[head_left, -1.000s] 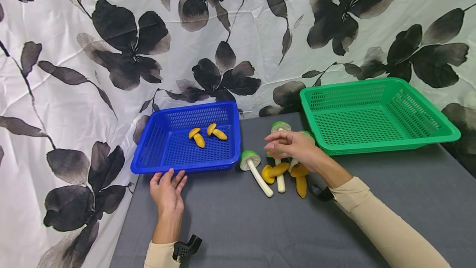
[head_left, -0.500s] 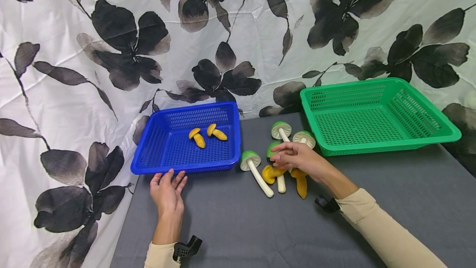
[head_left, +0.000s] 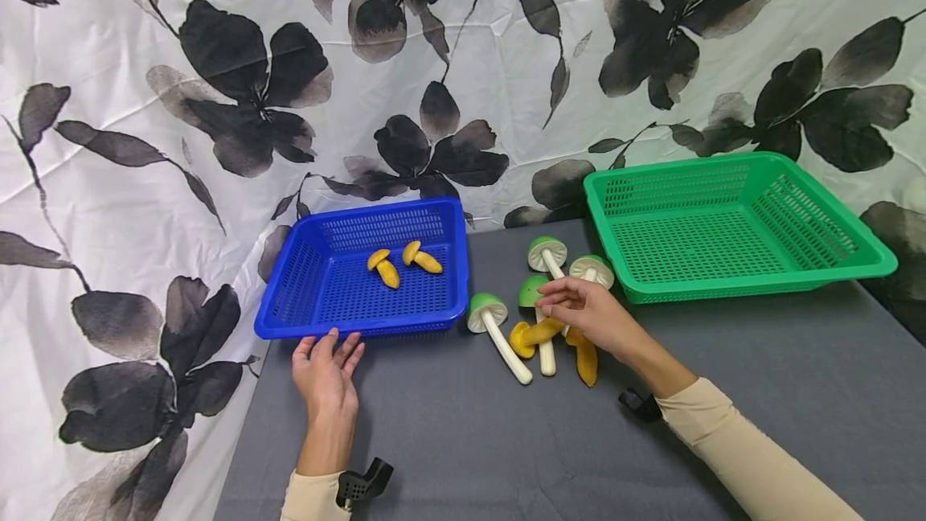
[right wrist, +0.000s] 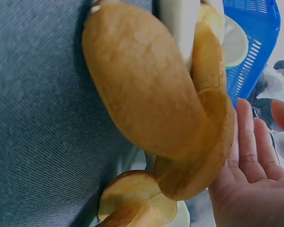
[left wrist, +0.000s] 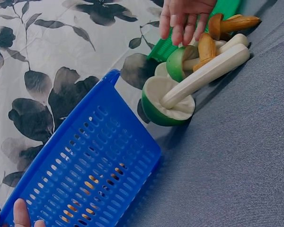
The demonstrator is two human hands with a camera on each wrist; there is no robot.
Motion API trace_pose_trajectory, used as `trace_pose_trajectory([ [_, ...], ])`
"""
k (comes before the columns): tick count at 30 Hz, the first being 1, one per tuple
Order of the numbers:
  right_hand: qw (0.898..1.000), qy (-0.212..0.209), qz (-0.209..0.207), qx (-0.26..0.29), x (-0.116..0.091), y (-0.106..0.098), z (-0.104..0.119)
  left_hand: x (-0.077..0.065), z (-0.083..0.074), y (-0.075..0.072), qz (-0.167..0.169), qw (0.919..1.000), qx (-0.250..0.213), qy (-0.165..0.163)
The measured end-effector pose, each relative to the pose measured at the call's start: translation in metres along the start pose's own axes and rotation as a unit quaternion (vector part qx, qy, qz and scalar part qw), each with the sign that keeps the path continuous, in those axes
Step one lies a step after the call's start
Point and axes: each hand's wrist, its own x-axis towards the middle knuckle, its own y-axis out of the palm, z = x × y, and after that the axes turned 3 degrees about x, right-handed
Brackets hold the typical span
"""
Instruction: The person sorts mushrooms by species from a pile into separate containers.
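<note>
My left hand (head_left: 328, 386) is at the front side of the blue basket (head_left: 362, 326), its loosely bent fingers touching the rim. Two yellow toy mushrooms, one of them left (head_left: 383, 267) and one right (head_left: 423, 256), lie in that basket. Over the pile hovers my right hand (head_left: 595, 317), fingers extended and nothing held, as the right wrist view also shows. Beneath and around it lie several green-capped toy mushrooms with white stems, such as the leftmost green-capped mushroom (head_left: 499, 336), plus yellow ones like a yellow mushroom (head_left: 531, 335) crossing a white stem. The hand partly hides the pile.
A green basket (head_left: 752, 280) stands at the back right, beyond the pile. Grey cloth (head_left: 463, 441) covers the table, and a white floral curtain (head_left: 463, 63) hangs behind. Both wrists carry small black cameras.
My right hand has shifted slightly right and lower over the pile, uncovering the green caps behind it. The left hand and both baskets stay where they were.
</note>
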Motion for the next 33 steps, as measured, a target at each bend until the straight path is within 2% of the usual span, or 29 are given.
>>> trace_pose_trajectory([
  [9, 0.999, -0.005, 0.012, -0.036, -0.001, 0.001, -0.001, 0.000, 0.001, 0.000, 0.002, 1.0000, -0.001, 0.002],
  [15, 0.998, -0.010, 0.038, -0.058, -0.001, 0.006, -0.001, 0.000, 0.001, -0.001, -0.001, 1.0000, -0.003, 0.002],
  [26, 0.996, 0.004, 0.077, -0.037, -0.001, 0.011, -0.006, -0.001, 0.002, 0.000, 0.002, 1.0000, -0.006, 0.005],
  [33, 0.993, 0.017, 0.071, -0.088, 0.002, 0.016, -0.007, -0.001, 0.001, 0.000, 0.004, 0.9999, -0.008, 0.007],
])
